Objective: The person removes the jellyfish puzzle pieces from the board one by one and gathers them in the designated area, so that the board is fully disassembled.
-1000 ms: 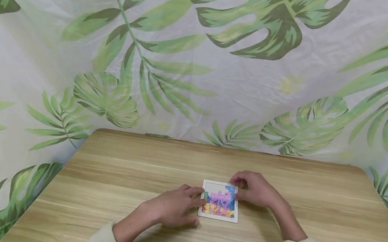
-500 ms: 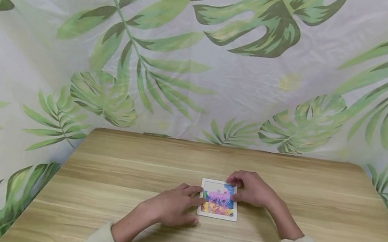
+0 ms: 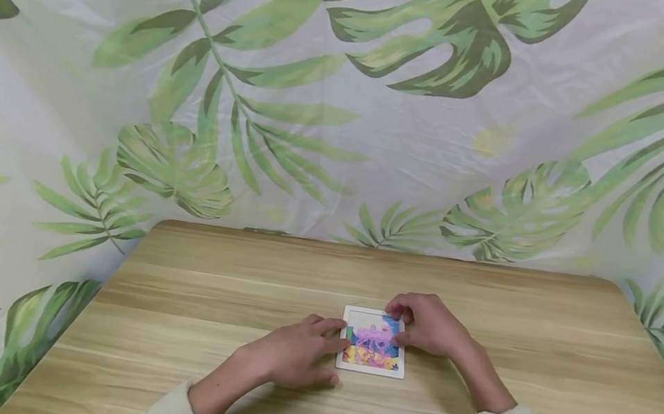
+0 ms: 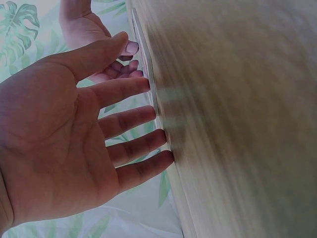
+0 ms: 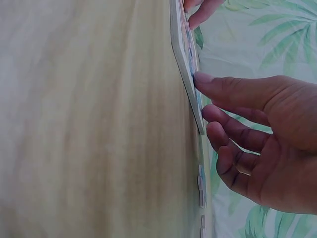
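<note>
Left hand (image 3: 301, 357) straight-fingered, touching picture board (image 3: 372, 356), right hand (image 3: 431, 323) touching it (grip unclear)

A picture board (image 3: 371, 359) is lying on a table (image 3: 237, 257), about midway between the surface's left and right edges and well apart from its far corners. A left hand (image 3: 299, 357) is resting along the board's left edge, opposite a right hand (image 3: 432, 325) pinching its far right corner. A curtain (image 3: 325, 164) is hanging behind the surface's far edge.
</note>
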Action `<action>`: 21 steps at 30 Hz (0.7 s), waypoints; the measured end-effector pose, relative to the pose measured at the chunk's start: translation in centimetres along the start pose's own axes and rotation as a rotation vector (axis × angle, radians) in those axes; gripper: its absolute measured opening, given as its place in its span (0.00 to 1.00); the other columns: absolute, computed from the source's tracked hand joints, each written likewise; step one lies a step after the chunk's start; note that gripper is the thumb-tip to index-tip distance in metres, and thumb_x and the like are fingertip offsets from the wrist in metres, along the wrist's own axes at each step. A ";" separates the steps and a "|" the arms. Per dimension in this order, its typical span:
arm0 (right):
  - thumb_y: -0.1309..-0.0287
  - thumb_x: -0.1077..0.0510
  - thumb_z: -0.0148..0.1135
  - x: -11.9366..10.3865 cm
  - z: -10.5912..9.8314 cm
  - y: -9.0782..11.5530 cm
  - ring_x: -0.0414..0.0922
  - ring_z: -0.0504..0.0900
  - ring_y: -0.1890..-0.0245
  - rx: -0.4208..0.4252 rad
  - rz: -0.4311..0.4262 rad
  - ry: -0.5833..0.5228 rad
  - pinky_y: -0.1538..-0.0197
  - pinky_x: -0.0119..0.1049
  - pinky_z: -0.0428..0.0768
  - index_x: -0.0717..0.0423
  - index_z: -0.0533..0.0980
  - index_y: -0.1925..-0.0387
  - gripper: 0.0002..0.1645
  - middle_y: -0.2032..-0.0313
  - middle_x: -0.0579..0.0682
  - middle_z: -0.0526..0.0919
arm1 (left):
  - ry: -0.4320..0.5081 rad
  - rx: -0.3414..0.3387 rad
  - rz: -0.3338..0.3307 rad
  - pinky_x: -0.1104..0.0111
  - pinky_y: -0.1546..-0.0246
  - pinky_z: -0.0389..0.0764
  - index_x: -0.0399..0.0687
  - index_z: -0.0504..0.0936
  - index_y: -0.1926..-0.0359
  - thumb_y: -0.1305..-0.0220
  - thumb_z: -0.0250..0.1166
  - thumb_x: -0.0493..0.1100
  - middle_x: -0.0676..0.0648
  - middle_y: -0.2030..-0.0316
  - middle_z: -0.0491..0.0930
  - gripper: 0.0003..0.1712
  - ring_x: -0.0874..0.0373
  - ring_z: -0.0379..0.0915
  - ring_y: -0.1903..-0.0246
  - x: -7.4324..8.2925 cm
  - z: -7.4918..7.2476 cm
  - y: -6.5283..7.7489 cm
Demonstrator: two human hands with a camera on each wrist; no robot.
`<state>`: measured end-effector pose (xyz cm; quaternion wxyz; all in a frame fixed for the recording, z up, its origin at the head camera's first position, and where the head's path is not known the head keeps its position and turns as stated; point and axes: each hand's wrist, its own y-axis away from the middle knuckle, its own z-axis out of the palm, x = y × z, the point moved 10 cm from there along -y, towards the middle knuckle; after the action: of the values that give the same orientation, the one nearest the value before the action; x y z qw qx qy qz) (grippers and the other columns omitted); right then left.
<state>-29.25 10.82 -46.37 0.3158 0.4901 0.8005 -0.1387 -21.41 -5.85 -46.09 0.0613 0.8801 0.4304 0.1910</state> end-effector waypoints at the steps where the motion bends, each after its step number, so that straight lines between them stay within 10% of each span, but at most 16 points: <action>1: 0.50 0.64 0.84 0.0 0.0 0.0 0.43 0.78 0.62 0.002 0.006 -0.001 0.56 0.35 0.79 0.56 0.86 0.51 0.23 0.60 0.45 0.86 | 0.001 0.000 0.000 0.50 0.29 0.78 0.56 0.76 0.24 0.27 0.69 0.60 0.47 0.19 0.66 0.36 0.45 0.65 0.23 0.0 0.0 0.0; 21: 0.55 0.60 0.88 0.1 0.2 0.0 0.43 0.78 0.59 -0.011 -0.012 0.022 0.53 0.37 0.79 0.55 0.86 0.48 0.30 0.59 0.46 0.85 | -0.006 0.004 0.011 0.49 0.28 0.77 0.55 0.76 0.23 0.26 0.69 0.59 0.47 0.20 0.66 0.35 0.45 0.65 0.23 0.2 0.0 0.0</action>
<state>-29.18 10.75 -46.57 0.3089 0.4851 0.8076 -0.1306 -21.31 -5.72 -46.04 0.0598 0.8832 0.4257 0.1876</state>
